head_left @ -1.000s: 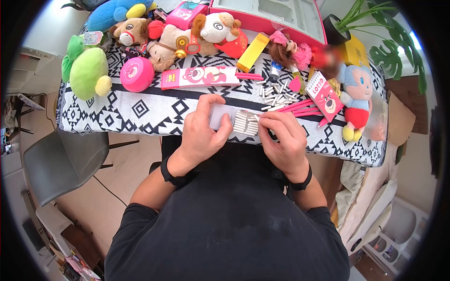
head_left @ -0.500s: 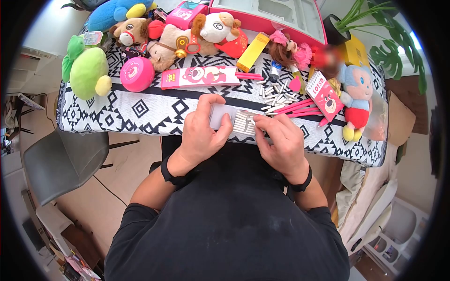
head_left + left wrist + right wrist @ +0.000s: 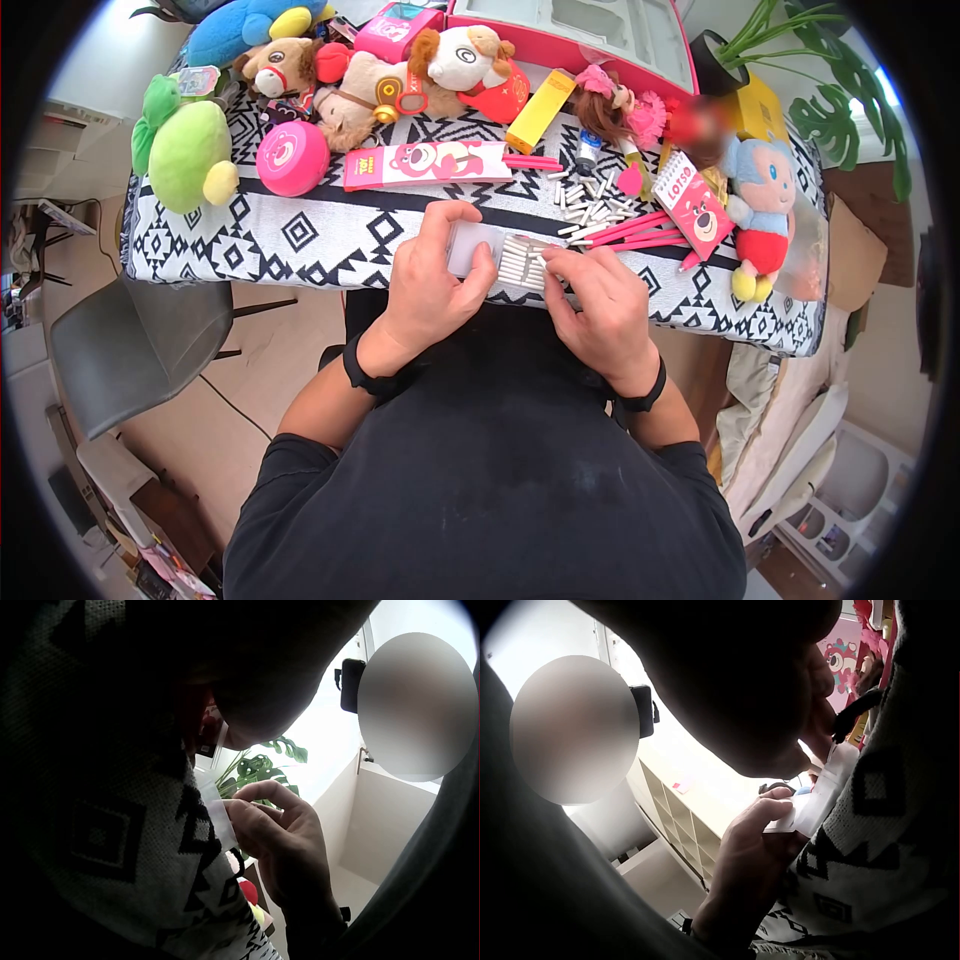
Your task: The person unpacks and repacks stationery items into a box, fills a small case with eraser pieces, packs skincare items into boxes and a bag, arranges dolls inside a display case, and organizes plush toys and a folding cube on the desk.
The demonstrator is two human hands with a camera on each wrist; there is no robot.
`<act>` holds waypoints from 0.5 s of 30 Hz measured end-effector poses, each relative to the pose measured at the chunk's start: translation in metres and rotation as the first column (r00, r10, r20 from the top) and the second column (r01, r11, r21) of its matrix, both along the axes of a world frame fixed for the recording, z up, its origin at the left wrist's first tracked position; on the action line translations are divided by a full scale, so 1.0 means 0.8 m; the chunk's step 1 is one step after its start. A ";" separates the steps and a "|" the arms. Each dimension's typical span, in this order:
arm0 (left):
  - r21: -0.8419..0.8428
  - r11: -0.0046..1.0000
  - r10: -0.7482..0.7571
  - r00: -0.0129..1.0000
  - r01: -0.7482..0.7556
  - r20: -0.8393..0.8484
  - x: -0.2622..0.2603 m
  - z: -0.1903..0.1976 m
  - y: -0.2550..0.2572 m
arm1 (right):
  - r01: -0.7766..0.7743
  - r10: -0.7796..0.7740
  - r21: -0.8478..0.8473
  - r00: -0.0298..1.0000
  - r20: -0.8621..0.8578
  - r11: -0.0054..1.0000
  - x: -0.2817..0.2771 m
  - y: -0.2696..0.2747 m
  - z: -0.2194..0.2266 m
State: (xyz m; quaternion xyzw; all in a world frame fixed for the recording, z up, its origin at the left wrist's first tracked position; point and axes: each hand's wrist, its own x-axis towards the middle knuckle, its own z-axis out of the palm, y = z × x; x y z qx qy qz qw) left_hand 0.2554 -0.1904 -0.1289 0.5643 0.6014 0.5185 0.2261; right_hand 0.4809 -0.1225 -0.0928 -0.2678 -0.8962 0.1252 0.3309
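A small clear plastic case (image 3: 521, 283) lies at the table's front edge, its frosted lid (image 3: 462, 250) folded back to the left. Short white sticks (image 3: 515, 262) fill it in rows. My left hand (image 3: 432, 285) grips the lid side, thumb on top and index finger curled over the far edge. At the case's right end, my right hand (image 3: 605, 300) pinches one white stick with thumb and index finger. The right wrist view shows the case (image 3: 829, 791) from the side, with the left thumb on the lid. More white sticks (image 3: 590, 203) lie loose just beyond the right hand.
Pink pens (image 3: 640, 232) and a Lotso notepad (image 3: 698, 212) lie to the right, beside a plush toy (image 3: 762, 205). Behind the case is a pink pencil box (image 3: 430, 165). A round pink case (image 3: 292, 158) and a green plush (image 3: 190, 155) stand left.
My right hand has moved slightly left, bringing its fingertips onto the right end of the rows in the case. The left hand has kept its hold on the case.
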 end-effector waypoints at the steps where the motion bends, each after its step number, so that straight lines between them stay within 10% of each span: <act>1: 0.000 1.000 0.000 1.000 0.000 0.000 0.000 0.000 0.000 | 0.000 0.000 0.000 1.000 0.000 1.000 0.000 0.000 0.001; 15: 0.018 1.000 0.007 1.000 -0.007 -0.010 0.000 0.000 0.001 | -0.035 0.035 -0.035 0.999 0.011 0.999 -0.001 0.001 0.000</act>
